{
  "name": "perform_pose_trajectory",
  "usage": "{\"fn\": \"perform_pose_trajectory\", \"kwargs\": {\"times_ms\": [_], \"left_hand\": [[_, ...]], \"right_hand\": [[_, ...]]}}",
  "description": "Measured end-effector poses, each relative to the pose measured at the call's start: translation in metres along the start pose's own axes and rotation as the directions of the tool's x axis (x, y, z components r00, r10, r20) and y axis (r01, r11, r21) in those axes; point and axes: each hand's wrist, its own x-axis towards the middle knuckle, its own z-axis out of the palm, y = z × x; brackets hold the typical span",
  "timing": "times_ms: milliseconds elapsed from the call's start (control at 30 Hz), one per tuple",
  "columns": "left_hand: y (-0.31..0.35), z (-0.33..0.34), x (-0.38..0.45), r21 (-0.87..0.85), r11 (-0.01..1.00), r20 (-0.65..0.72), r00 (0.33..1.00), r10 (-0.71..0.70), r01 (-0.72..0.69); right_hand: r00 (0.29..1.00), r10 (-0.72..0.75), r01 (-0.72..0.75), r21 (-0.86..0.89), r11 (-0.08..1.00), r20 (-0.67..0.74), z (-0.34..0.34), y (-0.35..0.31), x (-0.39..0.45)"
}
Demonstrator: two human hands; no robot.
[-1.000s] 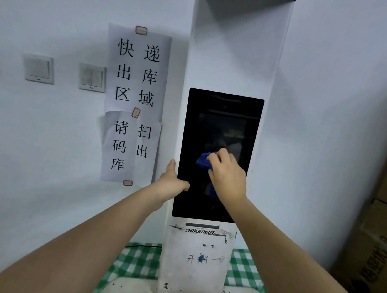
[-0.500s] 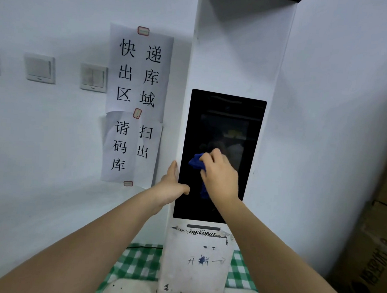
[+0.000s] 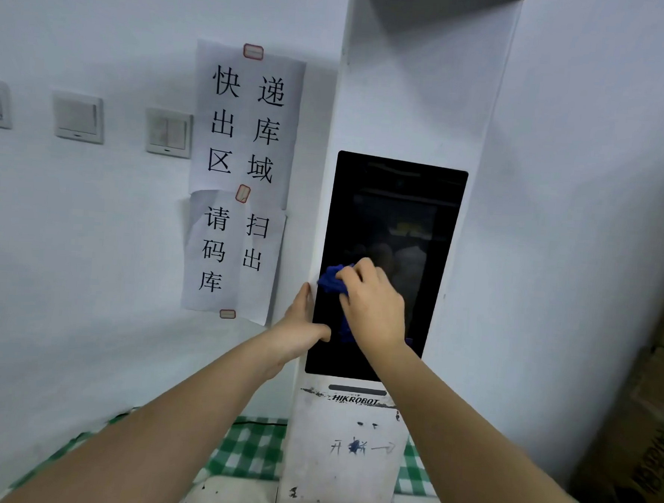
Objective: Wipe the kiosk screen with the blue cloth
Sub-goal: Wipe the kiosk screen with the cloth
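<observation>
A tall white kiosk [image 3: 422,82] stands against the wall, with a dark upright screen [image 3: 395,208] set in its front. My right hand [image 3: 374,304] grips a bunched blue cloth [image 3: 332,280] and presses it on the screen's lower left part, close to the left edge. Most of the cloth is hidden under the fingers. My left hand [image 3: 302,327] holds the kiosk's left side, thumb lying on the screen's lower left border.
Paper signs [image 3: 241,176] with black characters hang on the wall left of the kiosk, past them wall switches [image 3: 168,132]. A green checked cloth [image 3: 248,452] covers the surface under the kiosk. Brown cardboard boxes [image 3: 645,445] stand at the right.
My right hand has slid the blue cloth leftward across the screen, from near its middle to its left edge. My left hand has stayed on the kiosk's side.
</observation>
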Motion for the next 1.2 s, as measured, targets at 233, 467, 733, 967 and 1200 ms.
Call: {"fn": "perform_pose_trajectory", "kwargs": {"times_ms": [233,467,733,967,1200], "left_hand": [[-0.003,-0.004,-0.001,-0.030,0.999,0.050,0.999,-0.022,0.023],[-0.010,-0.002,-0.004,-0.027,0.999,0.034,0.999,-0.032,0.033],[-0.017,0.003,-0.013,-0.005,0.995,0.074,0.993,-0.096,0.096],[-0.025,0.006,-0.013,-0.068,0.993,0.069,0.993,-0.092,0.096],[-0.026,0.004,-0.015,-0.068,0.990,0.076,0.990,-0.115,0.121]], "right_hand": [[0.976,0.190,-0.172,0.155,0.973,-0.107,-0.018,0.014,0.011],[0.998,0.052,-0.050,0.033,0.998,-0.045,0.004,-0.007,-0.002],[0.999,-0.019,0.021,0.044,0.999,-0.033,-0.005,-0.001,-0.001],[0.999,-0.054,0.054,-0.041,0.998,-0.003,0.007,-0.008,-0.011],[0.987,-0.145,0.147,-0.027,0.989,0.062,0.004,-0.005,-0.012]]}}
